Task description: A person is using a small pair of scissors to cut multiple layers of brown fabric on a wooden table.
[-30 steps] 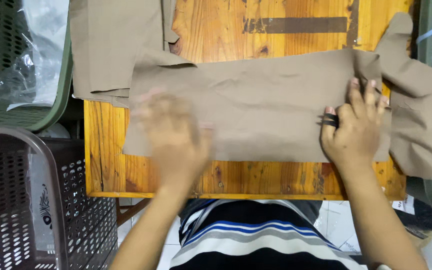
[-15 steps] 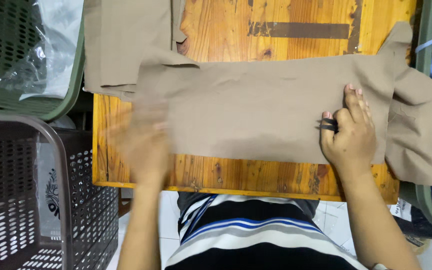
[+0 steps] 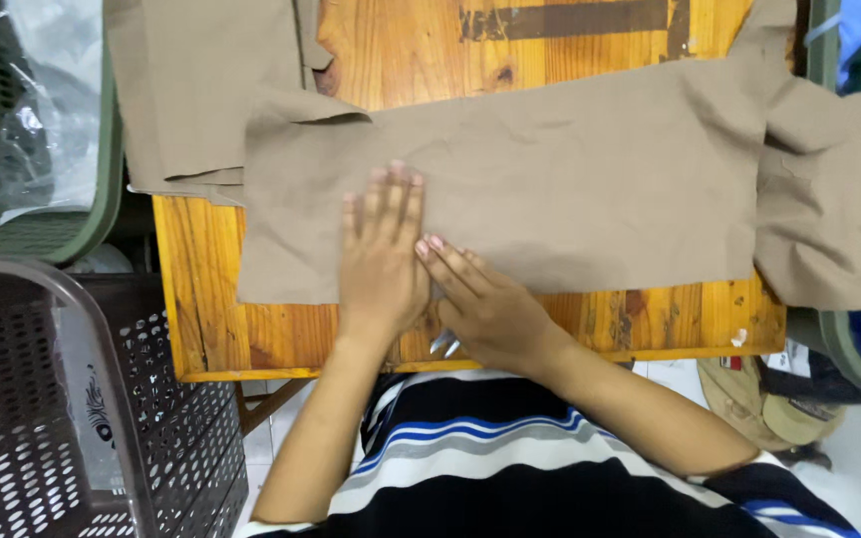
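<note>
Hands have come together at the near edge of the tan fabric strip (image 3: 570,189): our right hand (image 3: 485,304), which a moment ago pinned the cloth far out to the right, now sits beside our left hand (image 3: 383,261), so the pressing has shifted to the strip's middle. Our left hand lies open and flat on the cloth; our right curls around small metal scissors (image 3: 444,345). The strip lies lengthwise across the wooden table (image 3: 211,319), wrinkled, its right end draping over the edge.
</note>
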